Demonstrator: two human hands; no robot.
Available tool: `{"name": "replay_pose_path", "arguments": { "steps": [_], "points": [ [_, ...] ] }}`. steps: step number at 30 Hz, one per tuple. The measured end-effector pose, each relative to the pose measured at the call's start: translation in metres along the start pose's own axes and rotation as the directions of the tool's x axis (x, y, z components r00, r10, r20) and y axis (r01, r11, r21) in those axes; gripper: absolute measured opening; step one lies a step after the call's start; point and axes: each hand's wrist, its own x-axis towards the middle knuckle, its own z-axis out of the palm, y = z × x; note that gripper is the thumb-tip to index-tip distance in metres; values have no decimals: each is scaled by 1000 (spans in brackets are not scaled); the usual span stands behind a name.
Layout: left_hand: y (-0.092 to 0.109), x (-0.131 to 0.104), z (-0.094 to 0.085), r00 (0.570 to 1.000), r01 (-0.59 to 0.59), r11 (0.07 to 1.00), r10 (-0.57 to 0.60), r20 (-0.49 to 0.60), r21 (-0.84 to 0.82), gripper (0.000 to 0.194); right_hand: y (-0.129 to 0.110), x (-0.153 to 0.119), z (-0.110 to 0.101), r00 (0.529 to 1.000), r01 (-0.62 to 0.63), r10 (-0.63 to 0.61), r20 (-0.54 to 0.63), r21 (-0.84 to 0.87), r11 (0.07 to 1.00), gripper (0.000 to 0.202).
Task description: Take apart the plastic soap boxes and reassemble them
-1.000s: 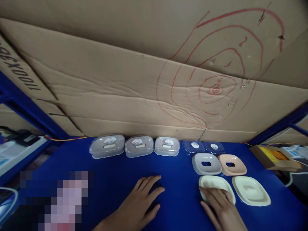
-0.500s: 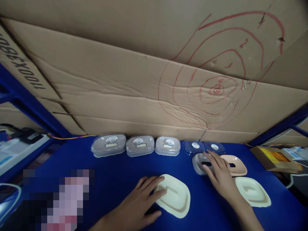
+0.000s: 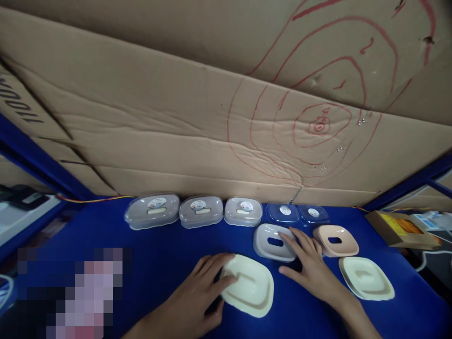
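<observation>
fingers of the left hand (image 3: 194, 296) lie spread over the left rim of a cream tray (image 3: 252, 287), the index fingertip above its inside face and the thumb lower down beside the near left edge; whether they pinch that rim or only rest on it, i cannot tell. the tray lies flat on the blue table (image 3: 155, 254), to the right of these fingers.

the right hand (image 3: 310, 268) has its fingers hooked over the right end of a grey slotted dish (image 3: 263, 242), grasping it by the rim, index fingertip on the inside and thumb stretched out below on the near side. that dish sits to the left of the right fingers, just beyond the cream tray, its oblong slot facing up.

just right of the right fingers stands a peach slotted dish (image 3: 348, 240). nearer the wearer, to the right of the right wrist and apart from it, lies a second cream tray (image 3: 370, 282). beyond the right fingertips, two clear lids (image 3: 282, 214) with round stickers lie side by side. beyond the left fingertips, well apart from them, three clear-lidded grey boxes (image 3: 201, 212) stand in a row against a cardboard panel (image 3: 148, 108) bearing red hand-drawn rings (image 3: 319, 126). far to the right of both hands' fingers is a small carton (image 3: 406, 228) with a yellow label.
</observation>
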Motion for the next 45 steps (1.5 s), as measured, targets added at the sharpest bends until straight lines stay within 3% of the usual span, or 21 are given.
{"name": "replay_pose_path", "arguments": {
  "steps": [4,11,18,26,34,41,45],
  "points": [
    [1,1,2,999,43,999,-43,-25,13,62,-11,3,2,996,7,4,-88,116,993,55],
    [-4,-1,13,986,149,988,-146,-86,30,68,-25,2,0,951,69,40,-307,335,940,52],
    [-11,0,16,972,219,968,-227,-58,-121,95,-56,-7,15,976,206,-166,-138,371,905,62],
    [-13,-3,17,950,305,928,-314,-5,-215,97,-60,-6,24,970,240,-234,-61,365,900,66],
    [-11,-4,16,984,178,983,-176,42,-52,85,-57,-6,28,959,267,-283,-9,368,891,73],
    [-3,0,8,990,142,990,-141,23,-18,79,-58,-8,24,954,294,-298,-38,313,903,87],
    [-3,0,8,991,131,991,-131,9,-6,77,-62,-8,20,942,332,-335,-27,226,916,80]
  ]
}}
